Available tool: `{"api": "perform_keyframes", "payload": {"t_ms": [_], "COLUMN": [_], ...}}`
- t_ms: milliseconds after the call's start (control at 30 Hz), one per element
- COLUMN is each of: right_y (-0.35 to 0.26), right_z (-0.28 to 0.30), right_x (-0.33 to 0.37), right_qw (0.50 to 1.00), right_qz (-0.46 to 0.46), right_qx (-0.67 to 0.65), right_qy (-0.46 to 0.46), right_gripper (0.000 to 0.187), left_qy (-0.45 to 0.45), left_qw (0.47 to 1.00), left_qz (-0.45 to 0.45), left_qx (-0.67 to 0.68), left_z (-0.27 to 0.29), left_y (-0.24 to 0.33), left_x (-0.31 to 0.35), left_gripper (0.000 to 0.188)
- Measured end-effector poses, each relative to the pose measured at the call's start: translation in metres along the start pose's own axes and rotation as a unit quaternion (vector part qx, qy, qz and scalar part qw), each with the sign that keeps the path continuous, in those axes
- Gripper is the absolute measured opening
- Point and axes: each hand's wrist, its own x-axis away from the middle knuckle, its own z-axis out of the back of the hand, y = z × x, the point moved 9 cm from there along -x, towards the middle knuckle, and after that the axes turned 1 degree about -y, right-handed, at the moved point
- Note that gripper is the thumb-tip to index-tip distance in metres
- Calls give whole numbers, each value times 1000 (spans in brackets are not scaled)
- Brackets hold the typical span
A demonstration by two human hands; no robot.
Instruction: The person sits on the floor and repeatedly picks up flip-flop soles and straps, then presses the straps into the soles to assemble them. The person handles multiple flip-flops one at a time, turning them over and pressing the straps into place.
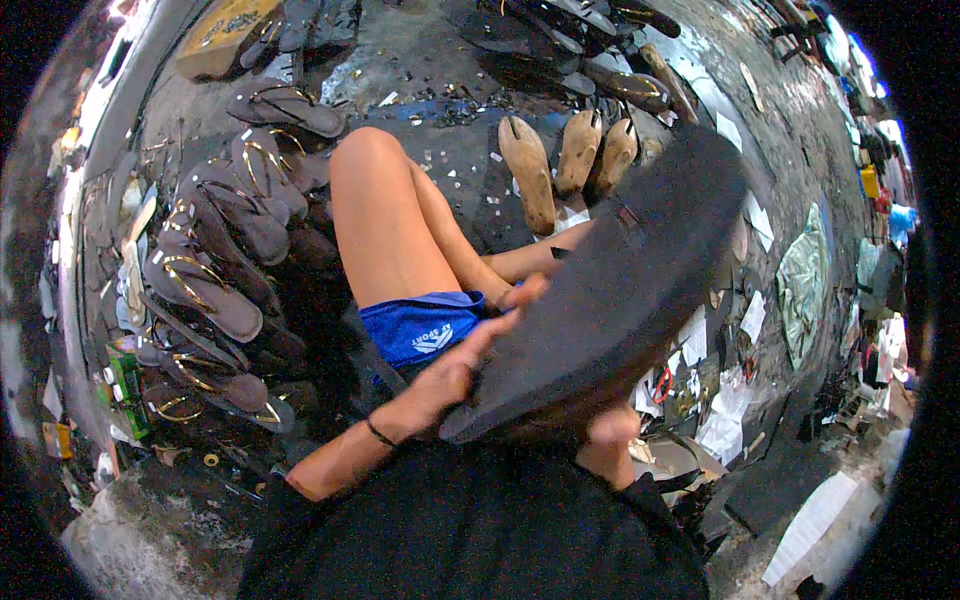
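A dark brown sandal sole (630,280), very close and slanting up to the right, fills much of the middle. A small slit or mark shows near its upper end. My left hand (450,375) is closed on its left edge, the fingers reaching along that side and slightly blurred. My right hand (612,440) is at the underside near the lower right edge, its fingers mostly hidden behind the sole. It appears to hold the sole from beneath. My bare legs (390,220) are folded behind the sole, below blue shorts (420,325).
Several brown sandals with gold-trimmed straps (205,290) are piled at left. Wooden foot lasts (527,170) lie ahead, with more dark sandals (620,85) beyond. A wooden block (225,40) is far left. Paper scraps (725,420) and a pale green cloth (803,285) lie at right.
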Motion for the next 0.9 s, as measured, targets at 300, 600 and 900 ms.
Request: {"api": "perform_keyframes", "payload": {"t_ms": [300,600,900], "right_y": [113,15,22], "right_z": [8,-19,-13], "right_x": [-44,-65,-112], "right_qw": [947,982,964], "right_qz": [-160,-66,-135], "right_qx": [279,174,230], "right_qy": [11,17,-18], "right_gripper": [93,84,59], "left_qy": [169,79,26], "left_qw": [961,994,924], "left_qz": [2,-79,-281], "left_qx": [-218,-10,257], "left_z": [64,65,172], "left_y": [-6,47,136], "left_x": [-2,-21,-102], "left_gripper": [62,88,65]}}
